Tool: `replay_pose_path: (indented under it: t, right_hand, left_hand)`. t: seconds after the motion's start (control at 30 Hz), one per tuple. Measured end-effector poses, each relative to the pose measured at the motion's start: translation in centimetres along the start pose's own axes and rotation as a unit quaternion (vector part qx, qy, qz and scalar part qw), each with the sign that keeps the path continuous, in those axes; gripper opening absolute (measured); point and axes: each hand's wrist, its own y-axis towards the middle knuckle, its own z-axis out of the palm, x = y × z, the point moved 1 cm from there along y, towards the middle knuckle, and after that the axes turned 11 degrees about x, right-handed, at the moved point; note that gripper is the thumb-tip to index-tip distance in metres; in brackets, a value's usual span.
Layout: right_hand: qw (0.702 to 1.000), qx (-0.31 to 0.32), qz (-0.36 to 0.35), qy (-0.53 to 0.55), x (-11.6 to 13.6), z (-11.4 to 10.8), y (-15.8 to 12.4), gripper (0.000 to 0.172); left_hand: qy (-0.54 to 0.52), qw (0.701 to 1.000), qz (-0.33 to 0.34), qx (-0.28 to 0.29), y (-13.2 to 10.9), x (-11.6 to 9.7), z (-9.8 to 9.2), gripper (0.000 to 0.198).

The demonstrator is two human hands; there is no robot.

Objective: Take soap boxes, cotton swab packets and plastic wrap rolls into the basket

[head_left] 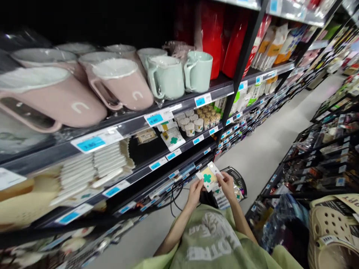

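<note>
In front of my chest I hold a flat white packet with a green clover print (207, 178). My left hand (195, 189) pinches its left edge. On the other side my right hand (226, 184) has its fingers closed on the right edge, where a white card-like piece (214, 169) overlaps it; whether that is a second packet I cannot tell. Below my hands is a black basket (241, 176) holding more packets with the clover print. A similar clover packet (173, 139) lies on the shelf to the left, beside small round containers (190, 129).
Pink mugs (123, 84) and mint mugs (198, 73) in plastic wrap line the upper shelf (221, 89). White slatted items (109, 160) sit below. A beige clog (331, 228) stands at lower right. The grey aisle floor (269, 138) runs between packed shelves. Dark cables (173, 198) hang near my left arm.
</note>
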Motion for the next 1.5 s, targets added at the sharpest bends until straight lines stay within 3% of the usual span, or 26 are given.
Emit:
replay_pose_path:
  t: [0.17, 0.67, 0.73, 0.8, 0.9, 1.0, 1.07, 1.13, 1.23, 1.33, 1.4, 1.5]
  right_hand:
    - [1.0, -0.02, 0.003, 0.001, -0.2, 0.1, 0.1, 0.057]
    - [1.0, -0.028, 0.0, 0.003, 0.0, 0.5, 0.2, 0.056]
    - [0.999, -0.033, -0.002, 0.005, -0.1, 0.4, 0.2, 0.054]
    - [0.999, -0.041, -0.003, 0.012, -0.3, 0.2, 0.3, 0.053]
    - [0.999, -0.051, 0.001, 0.017, -0.7, 0.0, 0.3, 0.054]
    - [0.999, -0.041, 0.005, 0.025, -0.8, 0.1, 0.2, 0.054]
    - [0.999, -0.031, 0.008, 0.029, -0.8, 0.3, 0.2, 0.055]
    - [0.999, -0.011, 0.015, 0.028, -0.8, 0.5, 0.2, 0.056]
    - [0.998, 0.04, 0.023, 0.038, -1.0, 0.7, 0.2, 0.059]
    - [0.999, 0.006, -0.005, 0.034, -1.2, 0.6, 0.3, 0.06]
    - [1.0, -0.017, -0.016, 0.013, -1.3, 0.6, 0.3, 0.061]
    - [0.999, 0.044, 0.012, 0.0, -1.0, 0.8, 0.1, 0.057]
  left_hand:
    - [0.022, 0.999, 0.019, 0.018, -0.4, -0.1, -0.7, 0.055]
    - [0.052, 0.998, 0.023, 0.026, -0.1, -0.1, -1.3, 0.05]
    - [0.061, 0.997, 0.048, 0.013, 0.0, 0.3, -1.5, 0.052]
    - [0.099, 0.99, 0.101, -0.019, 0.1, 0.7, -1.9, 0.066]
    - [0.252, 0.947, 0.19, -0.062, -0.1, 0.8, -2.6, 0.066]
    - [0.418, 0.874, 0.245, -0.033, -0.1, 0.3, -2.8, 0.047]
    - [0.471, 0.841, 0.266, -0.005, 0.0, 0.1, -2.8, 0.04]
    - [0.481, 0.831, 0.278, -0.012, 0.2, -0.1, -2.9, 0.034]
    - [0.438, 0.855, 0.274, -0.036, 0.5, -0.1, -2.9, 0.024]
    - [0.327, 0.922, 0.199, -0.055, 0.7, 0.2, -2.7, 0.012]
    - [0.206, 0.968, 0.127, -0.065, 0.8, 0.5, -2.3, 0.026]
    - [0.055, 0.996, 0.059, -0.029, 0.8, 0.9, -1.6, 0.049]
